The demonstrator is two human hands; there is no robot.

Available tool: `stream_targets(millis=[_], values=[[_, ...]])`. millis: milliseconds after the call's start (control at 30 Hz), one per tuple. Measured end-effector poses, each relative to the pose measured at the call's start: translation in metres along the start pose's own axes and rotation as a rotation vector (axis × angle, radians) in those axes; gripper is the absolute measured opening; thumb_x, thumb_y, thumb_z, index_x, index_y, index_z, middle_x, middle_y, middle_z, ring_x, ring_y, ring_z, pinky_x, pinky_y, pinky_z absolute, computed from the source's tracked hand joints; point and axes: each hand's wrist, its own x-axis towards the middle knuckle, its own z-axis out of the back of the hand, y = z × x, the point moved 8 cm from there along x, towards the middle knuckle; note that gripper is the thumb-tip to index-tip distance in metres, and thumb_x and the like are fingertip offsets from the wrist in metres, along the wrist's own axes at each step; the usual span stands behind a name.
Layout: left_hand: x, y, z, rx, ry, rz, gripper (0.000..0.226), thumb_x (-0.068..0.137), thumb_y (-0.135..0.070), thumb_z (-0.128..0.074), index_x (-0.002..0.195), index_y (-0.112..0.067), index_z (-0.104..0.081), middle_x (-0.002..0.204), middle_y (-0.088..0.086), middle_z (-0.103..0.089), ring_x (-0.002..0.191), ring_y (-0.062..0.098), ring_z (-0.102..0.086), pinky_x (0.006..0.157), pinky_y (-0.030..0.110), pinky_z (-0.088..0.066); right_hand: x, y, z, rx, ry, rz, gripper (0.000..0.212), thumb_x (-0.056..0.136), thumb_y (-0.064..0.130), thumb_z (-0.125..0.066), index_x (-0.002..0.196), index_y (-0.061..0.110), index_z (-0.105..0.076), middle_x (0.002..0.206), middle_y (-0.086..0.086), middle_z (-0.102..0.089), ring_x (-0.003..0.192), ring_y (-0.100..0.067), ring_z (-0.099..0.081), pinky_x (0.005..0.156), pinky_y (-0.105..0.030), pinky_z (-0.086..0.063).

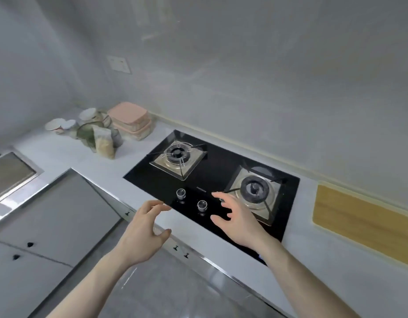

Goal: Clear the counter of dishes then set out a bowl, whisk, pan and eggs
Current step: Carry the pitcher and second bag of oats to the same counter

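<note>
My left hand (pixel 143 232) hovers over the counter's front edge, just left of the black gas hob (pixel 212 175), fingers apart and holding nothing. My right hand (pixel 238 222) is spread above the hob's front, between the two knobs (pixel 202 205) and the right burner (pixel 254 189), also holding nothing. Both burners are bare. No bowl, whisk, pan or eggs are in view. The white counter (pixel 83 157) runs along the wall.
In the far left corner stand white cups (pixel 58 126), jars and bags (pixel 102 141) and stacked pink-lidded containers (pixel 129 120). A wooden cutting board (pixel 363 223) lies right of the hob. A sink (pixel 8 173) sits at the left; cabinet doors (pixel 54 216) are below.
</note>
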Motion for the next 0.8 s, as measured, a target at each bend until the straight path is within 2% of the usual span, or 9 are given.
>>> stream_targets(millis=[100, 200, 367, 533, 800], values=[[-0.022, 0.044, 0.042, -0.057, -0.103, 0.046, 0.049, 0.083, -0.032, -0.072, 0.129, -0.038, -0.057, 0.139, -0.019, -0.041, 0.128, 0.008, -0.049, 0.106, 0.032, -0.045, 0.022, 0.049, -0.051, -0.003, 0.05, 0.068, 0.055, 0.093, 0.033, -0.067, 0.143, 0.045, -0.048, 0.141, 0.028, -0.046, 0.13, 0.0, -0.048, 0.108, -0.027, -0.046], [-0.041, 0.083, 0.077, -0.085, -0.179, 0.086, 0.048, 0.081, -0.036, -0.069, 0.127, -0.041, -0.058, 0.138, -0.021, -0.043, 0.128, 0.008, -0.05, 0.103, 0.034, -0.048, 0.038, 0.09, -0.095, -0.035, 0.115, 0.129, 0.056, 0.093, 0.034, -0.066, 0.144, 0.044, -0.047, 0.14, 0.029, -0.046, 0.13, 0.0, -0.047, 0.108, -0.029, -0.045], [-0.068, 0.14, 0.125, -0.099, -0.29, 0.179, 0.049, 0.082, -0.028, -0.075, 0.126, -0.039, -0.059, 0.137, -0.02, -0.043, 0.124, 0.008, -0.05, 0.098, 0.026, -0.044, 0.065, 0.152, -0.151, -0.072, 0.194, 0.229, 0.056, 0.092, 0.034, -0.066, 0.144, 0.045, -0.046, 0.141, 0.032, -0.043, 0.13, 0.002, -0.046, 0.106, -0.026, -0.045], [-0.08, 0.19, 0.156, -0.097, -0.355, 0.259, 0.048, 0.083, -0.027, -0.075, 0.126, -0.039, -0.058, 0.137, -0.02, -0.042, 0.126, 0.008, -0.048, 0.103, 0.03, -0.045, 0.102, 0.19, -0.189, -0.03, 0.232, 0.272, 0.053, 0.092, 0.029, -0.068, 0.139, 0.046, -0.05, 0.131, 0.039, -0.044, 0.125, 0.007, -0.048, 0.1, -0.017, -0.045], [-0.054, 0.27, 0.197, -0.091, -0.389, 0.348, 0.046, 0.083, -0.032, -0.075, 0.124, -0.043, -0.058, 0.136, -0.024, -0.041, 0.127, 0.005, -0.048, 0.104, 0.032, -0.045, 0.192, 0.216, -0.25, 0.044, 0.3, 0.256, 0.053, 0.091, 0.031, -0.068, 0.14, 0.044, -0.051, 0.137, 0.029, -0.047, 0.126, 0.007, -0.048, 0.103, -0.021, -0.047]])
